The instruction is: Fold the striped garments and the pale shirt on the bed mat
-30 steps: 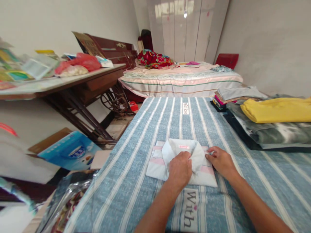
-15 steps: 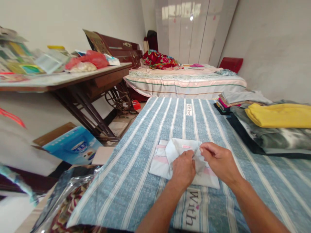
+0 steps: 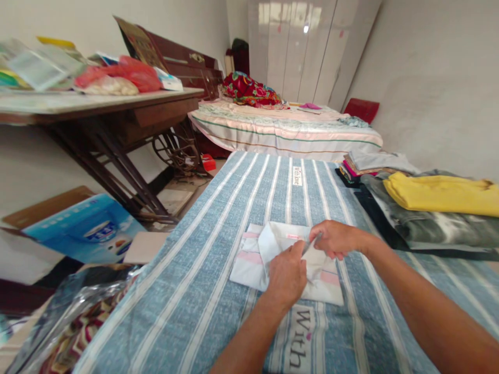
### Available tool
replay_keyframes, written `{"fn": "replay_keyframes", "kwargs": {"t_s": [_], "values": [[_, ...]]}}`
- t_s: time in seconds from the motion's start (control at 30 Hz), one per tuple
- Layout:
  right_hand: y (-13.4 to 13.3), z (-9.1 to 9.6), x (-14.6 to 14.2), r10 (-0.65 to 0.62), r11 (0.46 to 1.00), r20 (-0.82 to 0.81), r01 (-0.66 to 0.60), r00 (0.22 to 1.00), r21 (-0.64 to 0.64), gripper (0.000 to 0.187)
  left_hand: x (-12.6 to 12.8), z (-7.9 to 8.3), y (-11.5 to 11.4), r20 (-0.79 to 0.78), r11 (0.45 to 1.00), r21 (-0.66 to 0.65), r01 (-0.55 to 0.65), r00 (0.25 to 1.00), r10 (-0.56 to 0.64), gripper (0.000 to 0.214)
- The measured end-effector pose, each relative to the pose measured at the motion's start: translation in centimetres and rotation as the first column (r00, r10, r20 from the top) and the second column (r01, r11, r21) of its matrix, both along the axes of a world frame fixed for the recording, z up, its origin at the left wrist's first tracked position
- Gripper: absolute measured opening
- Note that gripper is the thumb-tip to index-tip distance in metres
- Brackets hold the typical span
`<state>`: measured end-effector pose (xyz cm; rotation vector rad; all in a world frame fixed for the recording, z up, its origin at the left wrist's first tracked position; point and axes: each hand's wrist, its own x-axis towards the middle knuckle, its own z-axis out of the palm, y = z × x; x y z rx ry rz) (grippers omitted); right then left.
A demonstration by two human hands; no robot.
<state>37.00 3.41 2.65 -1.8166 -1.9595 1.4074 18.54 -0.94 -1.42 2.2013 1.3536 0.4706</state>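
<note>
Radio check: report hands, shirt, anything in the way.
Left hand touching collar, right hand pinching it. Shirt folded on striped cloth. Clothes stack apart, to right.

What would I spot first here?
Probably the folded white-and-pink collared shirt on the blue-and-white striped cloth, with the left hand and right hand at its collar. Next, the yellow folded garment at right, then the red flowered fabric on the pale far bed.

Pale walls on both sides of me. Glossy wardrobe at far end, light glaring off its doors. Bed in front, dark-red headboard at left. Wooden table along left wall, iron wheel underneath.
</note>
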Motion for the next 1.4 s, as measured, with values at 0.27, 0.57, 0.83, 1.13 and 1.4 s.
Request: {"fn": "replay_keyframes", "kwargs": {"t_s": [0.27, 0.57, 0.83, 1.13, 1.4], "values": [[1.5, 0.1, 0.3, 0.106, 0.985, 0.023, -0.102, 0.994, -0.141, 0.014, 0.1, -0.1, 0.0, -0.008, 1.000, 0.013, 0.013, 1.000, -0.013, 0.033], [-1.0, 1.0, -1.7, -0.031, 0.902, 0.214, -0.064, 0.976, 0.427, 0.019, -3.8, 3.0, -0.5, 0.224, 0.990, 0.141, 0.015, 0.973, -0.047, 0.032], [-2.8, 1.3, -8.2, 0.007, 0.865, 0.139, -0.075, 0.990, 0.496, 0.017, -11.5, 1.9, 7.0, -0.137, 0.991, 0.110, -0.073, 0.987, 0.088, 0.022], [1.3, -0.7, -11.5, -0.155, 0.908, 0.305, 0.013, 0.940, 0.420, 0.030, -11.6, 1.0, 8.6, -0.073, 0.999, -0.043, 0.018, 0.997, -0.021, 0.020], [2.5, -2.0, -11.9, -0.166, 0.908, 0.168, 0.084, 0.972, 0.409, 0.025, -11.9, 0.7, 9.0, 0.032, 0.993, -0.115, 0.012, 0.999, -0.008, 0.012]]}}
